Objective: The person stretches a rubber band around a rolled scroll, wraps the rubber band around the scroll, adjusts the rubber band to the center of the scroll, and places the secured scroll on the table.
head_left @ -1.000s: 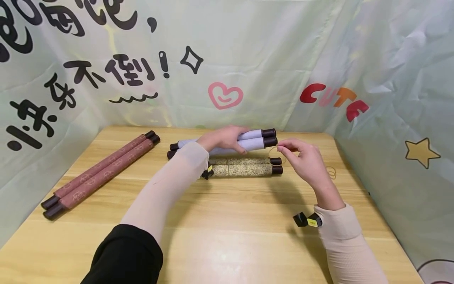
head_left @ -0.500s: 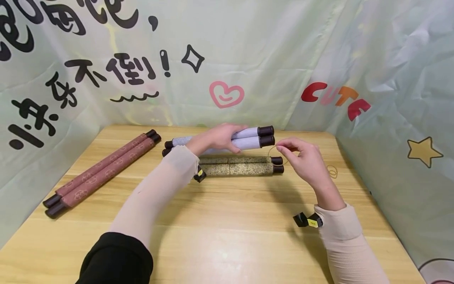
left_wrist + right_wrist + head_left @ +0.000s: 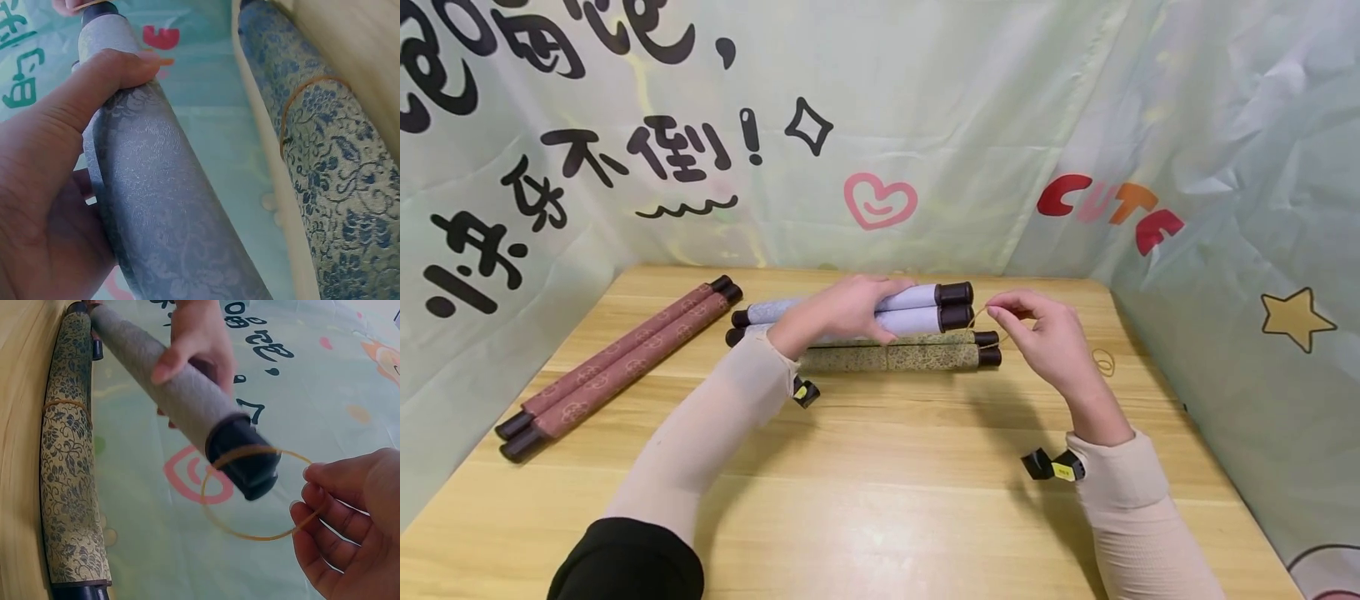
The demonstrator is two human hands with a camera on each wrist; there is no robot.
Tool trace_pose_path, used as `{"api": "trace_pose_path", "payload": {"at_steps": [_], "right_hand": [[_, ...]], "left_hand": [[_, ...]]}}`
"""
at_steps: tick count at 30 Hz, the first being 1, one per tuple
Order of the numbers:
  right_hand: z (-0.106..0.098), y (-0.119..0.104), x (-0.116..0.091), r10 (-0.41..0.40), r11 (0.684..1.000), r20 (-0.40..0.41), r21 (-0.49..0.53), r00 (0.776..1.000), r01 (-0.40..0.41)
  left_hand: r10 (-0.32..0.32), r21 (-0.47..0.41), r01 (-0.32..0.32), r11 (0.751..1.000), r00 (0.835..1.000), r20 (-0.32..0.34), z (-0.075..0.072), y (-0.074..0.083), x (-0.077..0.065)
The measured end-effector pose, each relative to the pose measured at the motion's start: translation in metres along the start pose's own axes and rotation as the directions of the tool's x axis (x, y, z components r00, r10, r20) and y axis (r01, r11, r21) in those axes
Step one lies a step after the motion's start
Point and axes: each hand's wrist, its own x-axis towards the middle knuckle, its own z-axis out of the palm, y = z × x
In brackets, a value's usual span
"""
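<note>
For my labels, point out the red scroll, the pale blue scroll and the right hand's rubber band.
Red scroll (image 3: pixel 637 364), head view: middle of its nearer roll.
Pale blue scroll (image 3: pixel 172 181), left wrist view: patterned side.
Rubber band (image 3: pixel 259 539), right wrist view: lower curve.

Lavender scroll (image 3: pixel 169 187): tone-on-tone floral; black end caps (image 3: pixel 240 470).
Beige scroll (image 3: pixel 72 494): dark blue flowering vines.
Red-brown scroll (image 3: pixel 636 364): paler flower motifs.
Rubber band (image 3: pixel 256 538): amber-yellow.
Table (image 3: pixel 880 500): pale yellow wood grain.
Sheet (image 3: pixel 970 100): pale green; black writing (image 3: pixel 682 152), pink-outlined heart (image 3: pixel 877 207), red, pink and orange letters (image 3: pixel 1131 202), yellow star (image 3: pixel 1297 320) edged dark.
Left sleeve (image 3: pixel 707 433): cream and black.
Right sleeve (image 3: pixel 1122 500): cream.
</note>
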Motion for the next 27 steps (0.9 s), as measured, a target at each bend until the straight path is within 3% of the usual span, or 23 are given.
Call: {"api": "trace_pose_path", "payload": {"at_steps": [12,21,27], "right_hand": [[-0.002,0.004,0.0,0.009,1.0,-0.128,0.015,0.992,-0.007],[0.008,-0.001,0.0,-0.053,0.996,-0.163,0.064,0.985,0.065],[0.01,-0.006,-0.001,-0.099,0.987,-0.189,0.103,0.977,0.12]], "left_hand": [[0.033,0.039,-0.033,0.999,0.999,0.019,0.008,0.019,-0.032],[0.076,0.053,-0.075,0.996,0.997,-0.001,0.021,0.04,-0.038],[0.033,0.044,-0.032,0.999,0.999,-0.023,0.026,0.05,-0.041]]}}
